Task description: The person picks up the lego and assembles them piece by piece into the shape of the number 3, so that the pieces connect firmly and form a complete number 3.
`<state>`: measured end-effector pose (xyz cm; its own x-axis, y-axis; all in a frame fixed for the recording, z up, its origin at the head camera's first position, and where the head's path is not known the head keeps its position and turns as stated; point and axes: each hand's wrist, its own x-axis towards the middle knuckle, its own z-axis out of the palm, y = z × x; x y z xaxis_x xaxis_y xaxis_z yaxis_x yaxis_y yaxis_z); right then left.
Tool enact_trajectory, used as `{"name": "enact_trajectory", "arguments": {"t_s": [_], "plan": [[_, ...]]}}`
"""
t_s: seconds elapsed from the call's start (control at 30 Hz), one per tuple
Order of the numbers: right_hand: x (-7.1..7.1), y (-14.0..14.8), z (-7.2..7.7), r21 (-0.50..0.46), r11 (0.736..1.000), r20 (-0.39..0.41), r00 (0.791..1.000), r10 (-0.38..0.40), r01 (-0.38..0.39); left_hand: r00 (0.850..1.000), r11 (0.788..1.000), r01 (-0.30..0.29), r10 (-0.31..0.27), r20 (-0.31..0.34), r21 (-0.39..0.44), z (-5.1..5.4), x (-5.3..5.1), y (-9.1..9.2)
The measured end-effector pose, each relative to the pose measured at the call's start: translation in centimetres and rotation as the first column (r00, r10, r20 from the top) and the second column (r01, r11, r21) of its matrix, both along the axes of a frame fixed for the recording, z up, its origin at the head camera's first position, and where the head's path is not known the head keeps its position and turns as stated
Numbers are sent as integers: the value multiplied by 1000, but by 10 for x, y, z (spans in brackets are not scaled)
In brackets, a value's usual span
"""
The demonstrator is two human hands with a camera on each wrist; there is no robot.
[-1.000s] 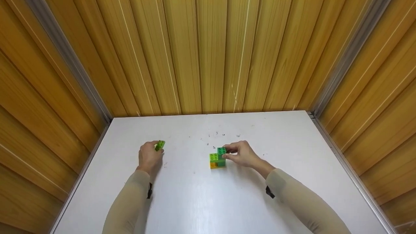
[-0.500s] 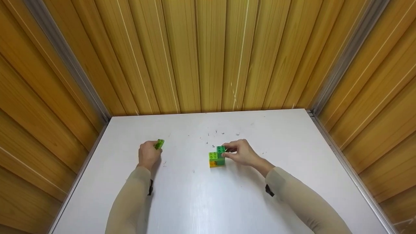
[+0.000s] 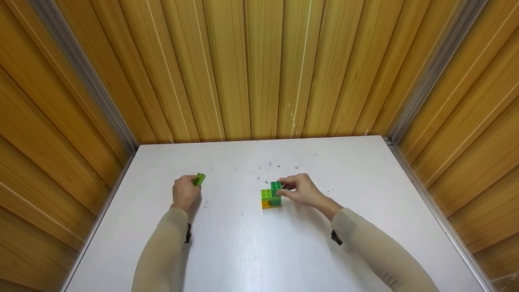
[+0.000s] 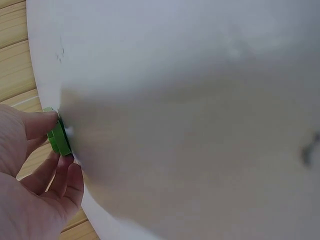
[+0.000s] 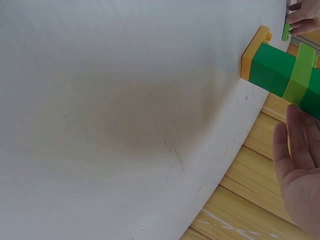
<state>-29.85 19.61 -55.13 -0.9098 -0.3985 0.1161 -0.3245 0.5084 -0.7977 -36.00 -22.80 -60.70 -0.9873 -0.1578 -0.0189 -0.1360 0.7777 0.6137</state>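
Observation:
At the left of the table, my left hand (image 3: 185, 192) pinches a light green toy building brick (image 3: 199, 179) by its edges between thumb and fingers. In the left wrist view this brick (image 4: 59, 137) looks flat and stands on edge in the grip. Near the table's middle is a small brick stack: a yellow-orange base plate (image 5: 255, 52), a dark green brick (image 5: 272, 67), a light green flat brick (image 5: 300, 72) and another dark green brick (image 3: 275, 185) on top. My right hand (image 3: 302, 190) holds that top brick from the right side. The right wrist view cuts off its thumb.
The white table (image 3: 243, 251) carries small dark specks behind the stack. Yellow wood-patterned panels (image 3: 259, 73) rise behind the table and at both sides. Metal rails (image 3: 434, 215) run along the side edges.

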Motion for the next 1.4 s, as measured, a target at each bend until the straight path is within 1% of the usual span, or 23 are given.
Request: {"name": "enact_trajectory", "arguments": {"t_s": [0.03, 0.17, 0.27, 0.47, 0.6, 0.67, 0.83, 1.0, 1.1, 1.23, 1.4], "plan": [[0, 0, 0, -4, 1000, 2, 1000, 2, -2, 1000, 1000, -11, 11, 21, -5, 10, 6, 6], [2, 0, 0, -21, 1000, 27, 1000, 1, 0, 1000, 1000, -11, 11, 13, 1, 12, 6, 5], [2, 0, -1, -23, 1000, 30, 1000, 4, -3, 1000, 1000, -18, 17, 17, 11, 15, 7, 6], [2, 1, -3, -21, 1000, 26, 1000, 9, -9, 999, 997, -29, 26, 47, 67, 20, 11, 9], [3, 2, -3, -4, 1000, 39, 999, 0, 0, 999, 997, -7, 3, 51, 74, 23, 13, 11], [4, 2, -2, 0, 1000, 46, 999, -5, 5, 999, 998, 7, -10, 43, 65, 25, 13, 11], [2, 1, 0, 2, 1000, 44, 999, 9, -9, 999, 998, 31, -32, 21, 56, 30, 13, 12], [0, -1, 2, 12, 1000, 47, 999, 11, -11, 999, 994, 54, -54, 5, 97, 35, 16, 16], [0, -2, 3, 12, 1000, 54, 998, 21, -22, 998, 991, 59, -60, 3, 117, 36, 18, 20], [-1, -1, 4, 6, 999, 60, 998, 31, -32, 997, 990, 76, -75, -12, 122, 37, 19, 28], [-1, -1, 4, -2, 999, 67, 997, 33, -33, 994, 984, 110, -106, -33, 137, 42, 22, 40]]}}
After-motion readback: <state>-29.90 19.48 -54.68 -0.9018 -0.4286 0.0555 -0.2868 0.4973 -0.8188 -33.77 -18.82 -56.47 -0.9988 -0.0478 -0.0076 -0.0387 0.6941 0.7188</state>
